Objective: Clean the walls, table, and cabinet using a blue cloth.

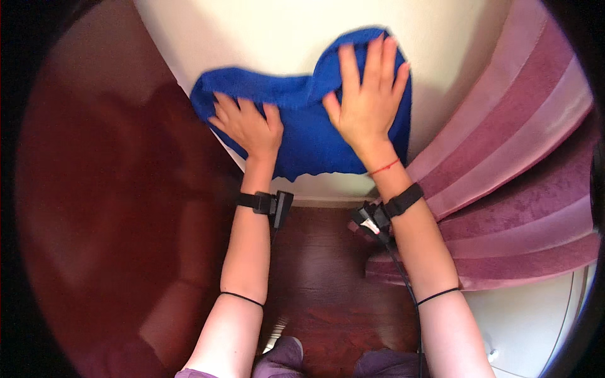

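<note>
A blue cloth is spread against a pale wall, its upper edge folded over in a band. Pressed on the left part of it is my left hand, palm to the cloth, fingers apart. My right hand lies higher up, flat on the cloth's right part with its fingers spread and slightly blurred. Between them the two hands hold the cloth to the wall. Both palms are hidden.
A glossy dark red panel with faint reflections stands at the left. Mauve striped curtains hang along the right. Below are a dark wood floor and a white panel. Each wrist carries a strapped black device; a cable runs along my right forearm.
</note>
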`<state>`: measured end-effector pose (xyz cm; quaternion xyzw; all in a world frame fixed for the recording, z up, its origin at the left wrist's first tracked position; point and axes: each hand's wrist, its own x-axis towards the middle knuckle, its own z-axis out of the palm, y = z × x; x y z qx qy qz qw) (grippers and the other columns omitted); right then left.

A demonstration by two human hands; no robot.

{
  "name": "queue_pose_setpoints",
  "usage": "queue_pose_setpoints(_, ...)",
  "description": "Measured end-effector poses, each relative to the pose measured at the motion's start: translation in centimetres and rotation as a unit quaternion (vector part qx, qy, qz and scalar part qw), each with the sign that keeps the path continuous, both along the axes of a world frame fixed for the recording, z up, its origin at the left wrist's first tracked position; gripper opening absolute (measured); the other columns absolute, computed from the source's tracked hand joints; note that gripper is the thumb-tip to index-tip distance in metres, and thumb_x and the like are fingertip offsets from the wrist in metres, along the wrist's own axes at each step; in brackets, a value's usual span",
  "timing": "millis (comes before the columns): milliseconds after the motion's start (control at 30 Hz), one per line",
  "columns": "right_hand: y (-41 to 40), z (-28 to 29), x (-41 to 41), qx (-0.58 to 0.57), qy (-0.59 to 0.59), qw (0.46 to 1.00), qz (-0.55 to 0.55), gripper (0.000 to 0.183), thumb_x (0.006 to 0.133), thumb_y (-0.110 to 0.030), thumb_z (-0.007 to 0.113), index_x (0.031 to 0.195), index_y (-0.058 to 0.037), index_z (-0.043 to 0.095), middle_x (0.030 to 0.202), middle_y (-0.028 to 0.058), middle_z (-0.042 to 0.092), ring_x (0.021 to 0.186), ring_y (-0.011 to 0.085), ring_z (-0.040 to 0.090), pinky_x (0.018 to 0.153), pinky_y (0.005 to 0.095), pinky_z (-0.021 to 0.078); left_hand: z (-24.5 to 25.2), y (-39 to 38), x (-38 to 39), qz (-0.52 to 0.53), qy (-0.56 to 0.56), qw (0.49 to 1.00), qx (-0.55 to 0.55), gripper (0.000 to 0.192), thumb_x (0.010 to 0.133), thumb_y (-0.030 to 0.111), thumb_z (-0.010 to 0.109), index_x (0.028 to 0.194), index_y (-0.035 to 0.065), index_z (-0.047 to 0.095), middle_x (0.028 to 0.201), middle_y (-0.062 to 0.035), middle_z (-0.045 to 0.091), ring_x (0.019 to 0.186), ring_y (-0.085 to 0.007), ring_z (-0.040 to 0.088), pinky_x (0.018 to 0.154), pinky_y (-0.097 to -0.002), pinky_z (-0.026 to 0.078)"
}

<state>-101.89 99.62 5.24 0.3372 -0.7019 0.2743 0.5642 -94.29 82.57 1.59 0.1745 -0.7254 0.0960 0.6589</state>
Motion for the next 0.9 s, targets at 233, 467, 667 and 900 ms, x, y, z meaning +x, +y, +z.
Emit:
queue_pose_setpoints(233,-1.3,-11.5,-0.9,0.238,-0.117,0.963,0.040,0.044,0.075,-0.035,0.066,0.118,-0.0297,0.057,0.127,0.0054,0.050,0.126,0.0232,0.039,0.101,0.0503,0.0298,-10.6,-2.9,0.4,0.075,-0.302,0.928,0.203,0.050,0.070,0.033,0.053,0.085,-0.0149,0.060,0.115,-0.0422,0.044,0.114,-0.0576,0.033,0.093,-0.0669,0.021)
queue_pose_setpoints(467,-0.6,-13.1,-0.7,0.189,-0.280,0.941,0.009,0.043,0.083,-0.031,0.062,0.116,-0.0051,0.053,0.123,0.0207,0.049,0.124,0.0351,0.040,0.105,0.0505,0.0277,-11.6,-0.8,1.6,-0.064,-0.372,0.902,0.209,0.036,0.079,0.032,0.060,0.086,-0.0040,0.061,0.100,-0.0267,0.052,0.102,-0.0422,0.047,0.089,-0.0601,0.032)
queue_pose_setpoints(667,0.5,-12.7,-1.2,0.048,-0.388,0.917,-0.076,0.064,0.091,-0.030,0.050,0.133,0.0132,0.027,0.136,0.0367,0.027,0.129,0.0480,0.025,0.109,0.0524,0.0177,-10.4,0.0,0.7,-0.121,-0.357,0.909,0.177,0.045,0.084,0.037,0.059,0.121,0.0120,0.056,0.110,-0.0215,0.050,0.099,-0.0369,0.051,0.089,-0.0614,0.032)
queue_pose_setpoints(900,2.0,-0.9,-3.7,-0.163,-0.226,0.960,-0.019,0.064,0.097,-0.030,0.041,0.136,0.0154,0.019,0.143,0.0333,0.019,0.136,0.0412,0.019,0.112,0.0434,0.0146,1.6,3.1,-3.3,-0.151,-0.222,0.960,0.083,0.057,0.084,0.041,0.058,0.136,0.0215,0.044,0.134,-0.0299,0.035,0.110,-0.0439,0.047,0.095,-0.0705,0.019)
